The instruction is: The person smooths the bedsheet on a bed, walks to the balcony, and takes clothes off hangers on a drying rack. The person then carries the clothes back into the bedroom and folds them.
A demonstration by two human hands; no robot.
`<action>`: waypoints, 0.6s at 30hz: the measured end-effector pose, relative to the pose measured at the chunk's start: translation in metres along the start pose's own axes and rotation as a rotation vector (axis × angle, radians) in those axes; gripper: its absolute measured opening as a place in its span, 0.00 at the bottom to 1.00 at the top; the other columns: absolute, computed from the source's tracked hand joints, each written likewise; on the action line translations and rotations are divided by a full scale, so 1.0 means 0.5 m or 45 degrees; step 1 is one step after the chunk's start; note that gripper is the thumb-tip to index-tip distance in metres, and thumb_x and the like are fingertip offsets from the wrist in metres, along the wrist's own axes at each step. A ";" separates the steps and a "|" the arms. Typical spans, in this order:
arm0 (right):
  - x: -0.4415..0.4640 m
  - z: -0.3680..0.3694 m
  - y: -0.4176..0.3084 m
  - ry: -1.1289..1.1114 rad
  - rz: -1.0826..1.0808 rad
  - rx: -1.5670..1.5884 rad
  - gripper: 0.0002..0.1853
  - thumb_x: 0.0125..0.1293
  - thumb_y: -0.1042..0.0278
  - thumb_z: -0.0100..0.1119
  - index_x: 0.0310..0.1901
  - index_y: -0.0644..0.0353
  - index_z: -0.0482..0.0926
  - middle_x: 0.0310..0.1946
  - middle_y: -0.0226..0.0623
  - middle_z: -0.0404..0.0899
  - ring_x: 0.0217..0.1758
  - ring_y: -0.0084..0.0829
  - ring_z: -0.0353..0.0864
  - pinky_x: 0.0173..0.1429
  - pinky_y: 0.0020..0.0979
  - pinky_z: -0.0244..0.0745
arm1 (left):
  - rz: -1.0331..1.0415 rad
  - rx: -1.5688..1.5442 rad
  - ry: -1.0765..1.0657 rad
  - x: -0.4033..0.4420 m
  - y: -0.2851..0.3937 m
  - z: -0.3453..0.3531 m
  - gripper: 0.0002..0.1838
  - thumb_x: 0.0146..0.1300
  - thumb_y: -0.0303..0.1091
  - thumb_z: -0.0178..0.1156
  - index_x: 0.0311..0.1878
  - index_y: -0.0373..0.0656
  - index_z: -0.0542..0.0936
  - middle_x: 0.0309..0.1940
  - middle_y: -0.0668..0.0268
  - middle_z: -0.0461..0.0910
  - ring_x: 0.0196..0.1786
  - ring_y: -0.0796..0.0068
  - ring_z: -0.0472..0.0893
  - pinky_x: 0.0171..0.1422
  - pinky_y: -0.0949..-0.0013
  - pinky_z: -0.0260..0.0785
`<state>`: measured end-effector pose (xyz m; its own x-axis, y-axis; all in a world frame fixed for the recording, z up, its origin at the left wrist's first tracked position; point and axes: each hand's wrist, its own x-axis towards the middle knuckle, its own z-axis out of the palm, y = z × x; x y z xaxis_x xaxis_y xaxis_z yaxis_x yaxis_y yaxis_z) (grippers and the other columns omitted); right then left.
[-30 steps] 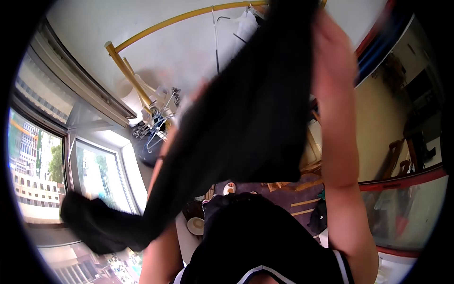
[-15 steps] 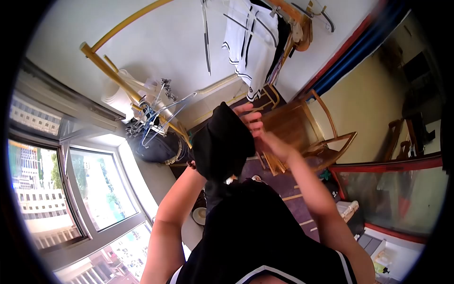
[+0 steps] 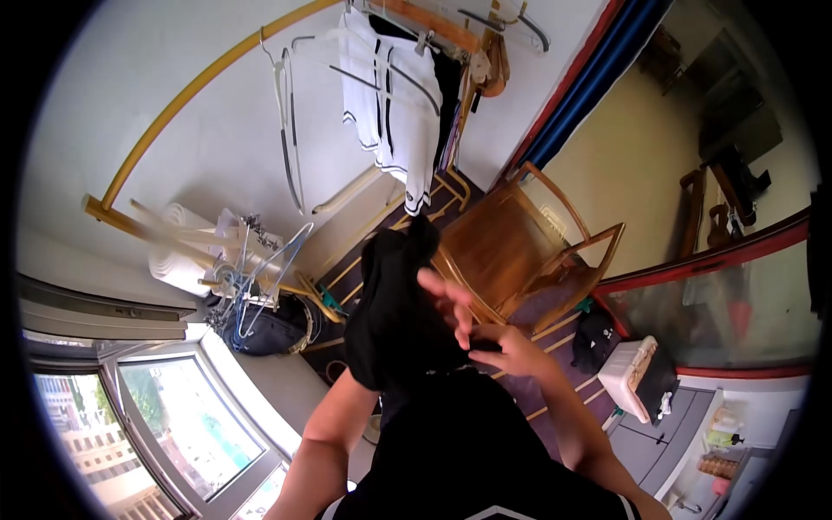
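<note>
A bunched black garment (image 3: pixel 386 295) is in front of my chest; its exact kind does not show. My left forearm runs up into the cloth, and the garment hides its wrist. Slightly blurred fingers of my left hand (image 3: pixel 448 303) show at the garment's right side, curled against the cloth. Just to their right, my right hand (image 3: pixel 511 349) pinches a dark edge of the garment between thumb and fingers. The garment's upper tip points toward the hanging white clothes.
White garments with dark trim (image 3: pixel 394 113) hang from a yellow rack (image 3: pixel 204 78) with bare hangers. Blue hangers (image 3: pixel 251 290) cluster at the rack's left. A wooden chair (image 3: pixel 498 247) stands ahead right, and a window (image 3: pixel 186 416) is on the left. A pale box (image 3: pixel 628 373) stands right.
The garment is lower and looser, its tip now leaning right. My right hand has dropped from beside its top to its lower right edge. Left-hand fingers now show. The view has shifted right.
</note>
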<state>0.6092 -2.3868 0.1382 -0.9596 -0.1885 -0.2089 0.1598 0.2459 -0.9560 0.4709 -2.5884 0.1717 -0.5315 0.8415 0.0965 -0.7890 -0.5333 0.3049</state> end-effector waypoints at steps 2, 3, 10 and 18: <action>0.004 -0.001 0.016 -0.100 -0.129 -0.271 0.18 0.68 0.58 0.67 0.51 0.64 0.83 0.42 0.46 0.86 0.45 0.43 0.87 0.50 0.36 0.79 | 0.117 0.171 -0.262 -0.007 -0.020 -0.028 0.21 0.78 0.53 0.51 0.65 0.54 0.76 0.60 0.49 0.78 0.57 0.51 0.82 0.62 0.47 0.76; 0.019 0.005 0.028 -0.105 -0.144 -0.283 0.18 0.68 0.58 0.67 0.51 0.64 0.83 0.42 0.46 0.86 0.45 0.43 0.87 0.50 0.36 0.79 | 0.066 0.320 -0.314 0.016 -0.024 -0.042 0.22 0.77 0.54 0.52 0.67 0.55 0.75 0.63 0.48 0.76 0.60 0.51 0.80 0.65 0.46 0.74; 0.114 0.026 -0.020 -0.407 0.011 -0.571 0.27 0.68 0.44 0.64 0.47 0.67 0.84 0.41 0.54 0.85 0.47 0.52 0.84 0.54 0.45 0.76 | 0.251 0.515 -0.494 0.061 0.011 -0.069 0.50 0.61 0.73 0.60 0.77 0.49 0.61 0.71 0.49 0.70 0.64 0.51 0.78 0.69 0.46 0.70; 0.268 -0.194 -0.151 0.328 -0.237 -0.541 0.13 0.69 0.65 0.65 0.50 0.63 0.84 0.42 0.47 0.88 0.43 0.38 0.89 0.49 0.35 0.81 | 0.421 0.671 -0.092 0.175 0.104 -0.168 0.51 0.60 0.80 0.53 0.68 0.39 0.69 0.56 0.53 0.80 0.59 0.58 0.80 0.64 0.54 0.71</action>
<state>0.4458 -2.3382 0.2023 -0.9971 -0.0393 0.0646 -0.0752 0.6040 -0.7934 0.3575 -2.5494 0.1164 -0.6852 0.6524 0.3238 -0.3183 -0.6681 0.6726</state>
